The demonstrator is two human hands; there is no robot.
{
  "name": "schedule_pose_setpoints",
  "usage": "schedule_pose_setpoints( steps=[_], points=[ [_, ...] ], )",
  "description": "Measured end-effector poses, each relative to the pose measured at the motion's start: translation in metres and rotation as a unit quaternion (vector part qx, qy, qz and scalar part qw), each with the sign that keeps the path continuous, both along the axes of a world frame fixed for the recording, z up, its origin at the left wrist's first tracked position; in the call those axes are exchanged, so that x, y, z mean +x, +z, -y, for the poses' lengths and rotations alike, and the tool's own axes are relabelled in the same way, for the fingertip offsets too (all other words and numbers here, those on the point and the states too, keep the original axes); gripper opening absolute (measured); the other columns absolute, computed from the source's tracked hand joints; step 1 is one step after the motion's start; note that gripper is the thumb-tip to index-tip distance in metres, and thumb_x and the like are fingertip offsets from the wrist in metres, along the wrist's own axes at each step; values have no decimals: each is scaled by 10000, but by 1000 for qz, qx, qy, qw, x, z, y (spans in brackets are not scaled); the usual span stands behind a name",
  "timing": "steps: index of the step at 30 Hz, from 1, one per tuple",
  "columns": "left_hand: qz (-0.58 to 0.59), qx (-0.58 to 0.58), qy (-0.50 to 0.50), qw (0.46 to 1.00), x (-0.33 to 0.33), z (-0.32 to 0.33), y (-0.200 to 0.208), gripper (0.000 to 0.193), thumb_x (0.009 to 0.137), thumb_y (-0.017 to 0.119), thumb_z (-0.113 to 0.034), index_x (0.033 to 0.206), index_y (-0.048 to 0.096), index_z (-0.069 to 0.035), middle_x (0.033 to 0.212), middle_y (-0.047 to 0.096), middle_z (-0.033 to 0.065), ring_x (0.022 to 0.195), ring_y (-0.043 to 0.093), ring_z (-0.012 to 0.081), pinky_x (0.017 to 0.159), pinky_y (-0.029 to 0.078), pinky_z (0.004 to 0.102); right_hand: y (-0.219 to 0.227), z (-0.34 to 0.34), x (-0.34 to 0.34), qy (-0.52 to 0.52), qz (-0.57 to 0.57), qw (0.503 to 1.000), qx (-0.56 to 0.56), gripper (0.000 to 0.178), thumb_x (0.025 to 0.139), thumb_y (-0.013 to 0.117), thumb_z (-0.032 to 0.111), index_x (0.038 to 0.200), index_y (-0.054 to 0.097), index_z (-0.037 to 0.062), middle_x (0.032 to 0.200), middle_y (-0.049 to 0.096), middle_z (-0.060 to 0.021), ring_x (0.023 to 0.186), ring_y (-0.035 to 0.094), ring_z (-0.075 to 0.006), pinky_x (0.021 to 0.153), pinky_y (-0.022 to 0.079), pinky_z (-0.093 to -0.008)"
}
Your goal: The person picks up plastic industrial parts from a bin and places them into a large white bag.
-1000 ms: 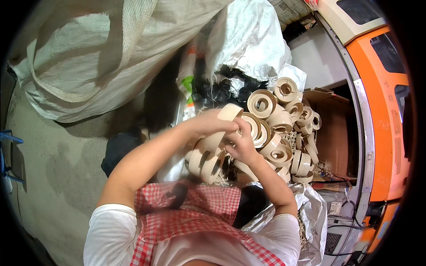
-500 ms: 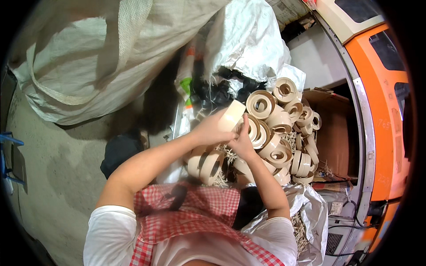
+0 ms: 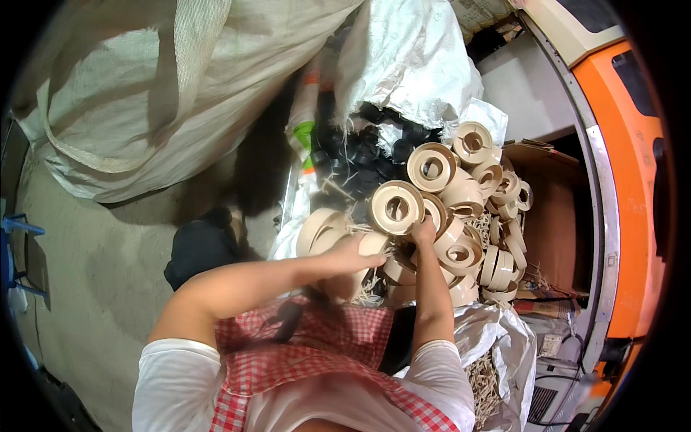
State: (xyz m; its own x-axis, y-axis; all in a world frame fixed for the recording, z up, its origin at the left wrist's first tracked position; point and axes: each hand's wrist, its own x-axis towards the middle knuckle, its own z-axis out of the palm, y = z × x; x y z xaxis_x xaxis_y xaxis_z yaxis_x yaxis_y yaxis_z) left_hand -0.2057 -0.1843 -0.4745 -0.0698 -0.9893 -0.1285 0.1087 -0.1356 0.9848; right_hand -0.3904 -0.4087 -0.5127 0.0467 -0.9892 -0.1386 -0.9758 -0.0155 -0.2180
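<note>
My left hand point(image 3: 347, 256) is closed around a beige plastic ring point(image 3: 372, 246) at the near left of a heap of similar rings. My right hand point(image 3: 425, 232) is closed at the lower right edge of another beige ring point(image 3: 396, 208), whose round opening faces up; some of its fingers are hidden. More flanged beige rings point(image 3: 432, 167) lie piled to the right and beyond. Beside my left hand sit a few wider beige rings point(image 3: 320, 229). Thin beige plastic scraps point(image 3: 371, 286) show between the pieces.
A white woven sack point(image 3: 403, 57) with black pieces point(image 3: 353, 155) at its mouth lies beyond the heap. A big woven bag point(image 3: 122, 108) fills the far left. On the right are a cardboard box point(image 3: 547, 209) and an orange machine point(image 3: 626, 216). A white bag of scraps point(image 3: 497, 338) sits near right.
My hands have moved apart. The left has come nearer and lower with a ring, and the right has shifted right. A ring now lies face up between them and the pile.
</note>
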Motion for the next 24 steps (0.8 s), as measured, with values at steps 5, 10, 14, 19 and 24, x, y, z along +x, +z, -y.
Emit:
schedule_pose_setpoints(
  steps=[5,10,14,19,24],
  points=[
    [175,47,-47,982,-10,-12,14,866,783,671,-431,1380,273,53,1356,410,247,1278,377,363,1070,293,385,-5,-9,1,-11,135,987,-87,250,817,501,119,1024,551,-10,933,642,-230,864,632,-339,798,472,-403],
    [-190,-5,258,947,26,24,31,792,767,725,-104,1393,244,-45,1370,385,154,1230,441,250,989,425,366,15,-42,57,123,383,915,-36,279,867,544,171,1078,558,-12,820,597,-80,676,520,-124,649,443,-250],
    [-265,13,403,876,79,33,32,542,821,659,-69,1264,351,-29,1168,520,92,1081,539,185,912,486,339,28,-38,111,76,660,686,296,307,986,419,233,1149,566,18,959,639,-77,862,608,-143,744,496,-279],
    [-247,-19,473,845,88,40,64,499,829,664,-120,1234,385,-40,1114,542,74,1014,555,160,863,494,324,-69,9,117,492,93,855,-134,314,791,511,53,1095,590,69,1234,523,-166,1095,523,-360,975,391,-436],
    [-283,-16,470,836,103,23,63,510,805,697,-144,1215,426,-8,1082,566,101,960,576,159,811,497,293,-27,-16,141,349,-37,935,-48,430,722,640,76,1132,510,74,1260,490,-171,1062,536,-365,867,444,-449]
  ],
)
